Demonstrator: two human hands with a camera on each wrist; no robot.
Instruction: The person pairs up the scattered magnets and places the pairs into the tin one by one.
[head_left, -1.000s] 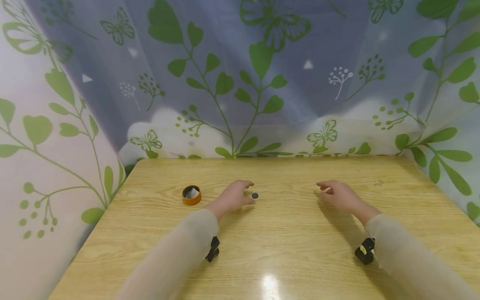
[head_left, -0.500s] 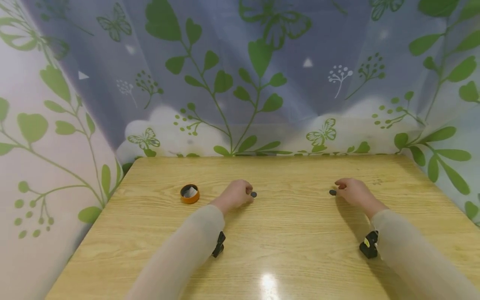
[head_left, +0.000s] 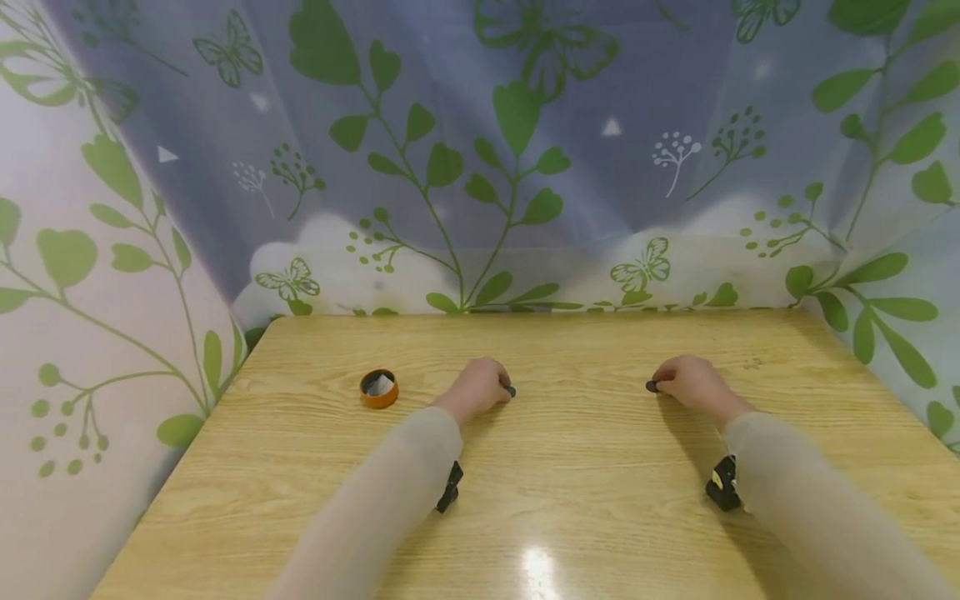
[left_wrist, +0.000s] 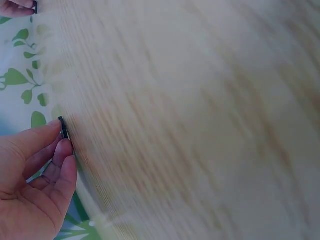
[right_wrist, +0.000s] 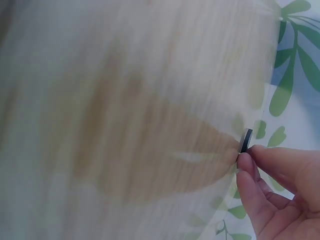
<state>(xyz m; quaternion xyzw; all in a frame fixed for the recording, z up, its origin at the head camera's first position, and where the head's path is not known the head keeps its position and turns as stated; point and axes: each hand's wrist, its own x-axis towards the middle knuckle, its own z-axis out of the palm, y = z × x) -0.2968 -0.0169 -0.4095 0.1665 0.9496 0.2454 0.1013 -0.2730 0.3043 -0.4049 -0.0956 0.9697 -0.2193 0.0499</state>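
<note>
In the head view my left hand (head_left: pixel 477 388) is left of the table's middle, with a small dark disc (head_left: pixel 511 391) at its fingertips. The left wrist view has this disc (left_wrist: pixel 63 128) edge-on, thin and black, pinched between thumb and fingers. My right hand (head_left: pixel 692 382), farther right over the table, pinches a second small dark disc (head_left: pixel 652 387). Seen from the right wrist, that disc (right_wrist: pixel 245 140) stands on edge, black with a pale silvery face. Some width of bare wood separates the two hands.
Left of my left hand, an orange round container (head_left: pixel 379 389) with a dark inside holds whitish pieces. The light wooden table (head_left: pixel 585 475) ends at a curtain (head_left: pixel 405 283) printed with leaves and butterflies. Each wrist wears a black camera.
My left hand's spread fingers have come together on the disc, which lay in front of them. My right hand shifted right, then slightly back left, its disc now visible at the fingertips.
</note>
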